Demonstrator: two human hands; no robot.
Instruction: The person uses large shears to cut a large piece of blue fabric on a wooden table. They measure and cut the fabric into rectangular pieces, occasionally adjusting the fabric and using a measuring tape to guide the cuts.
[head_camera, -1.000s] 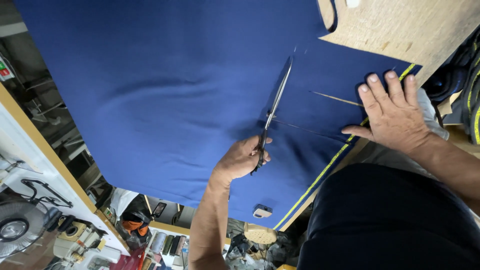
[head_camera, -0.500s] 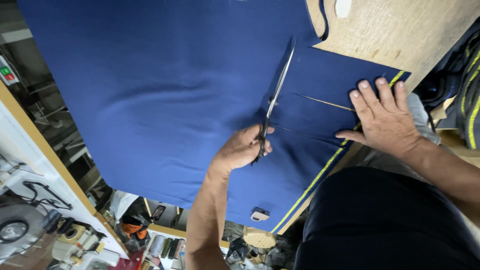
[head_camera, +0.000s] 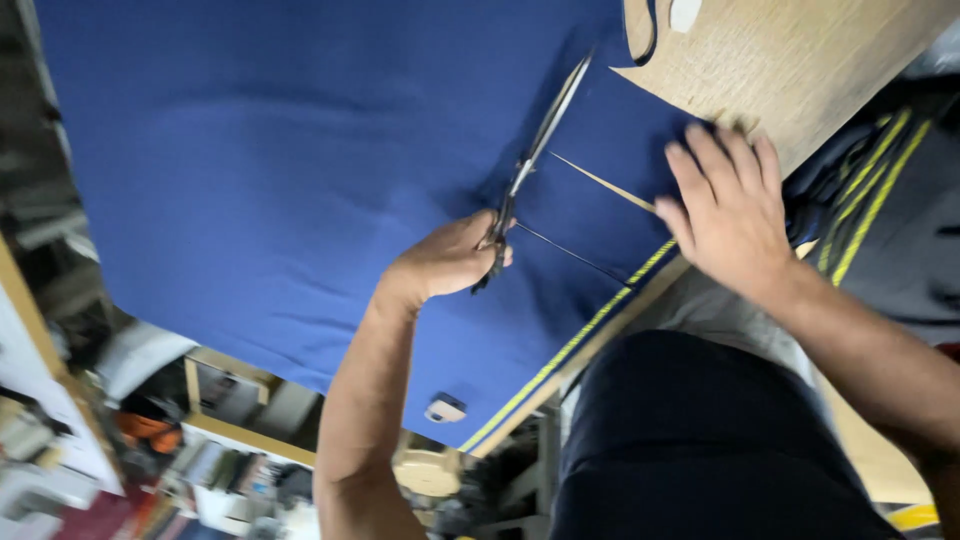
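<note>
A large blue fabric (head_camera: 300, 160) with a yellow stripe (head_camera: 560, 350) along its near edge lies spread over a wooden table (head_camera: 800, 60). My left hand (head_camera: 445, 262) is closed on the handles of long metal scissors (head_camera: 535, 155), whose blades point away from me across the cloth. Two thin cut lines (head_camera: 600, 185) run through the fabric just right of the scissors. Flat on the cloth near the table's bare wood, my right hand (head_camera: 730, 215) presses down with fingers spread.
More dark cloth with yellow stripes (head_camera: 880, 200) hangs at the right. A small white object (head_camera: 445, 408) shows below the fabric's edge. Cluttered shelves and workshop items (head_camera: 200, 460) fill the lower left, blurred. My dark-clad body (head_camera: 700, 440) fills the lower right.
The scissors and my left hand have moved farther along the fabric, away from me. My right hand has shifted across the cloth toward the bare wood.
</note>
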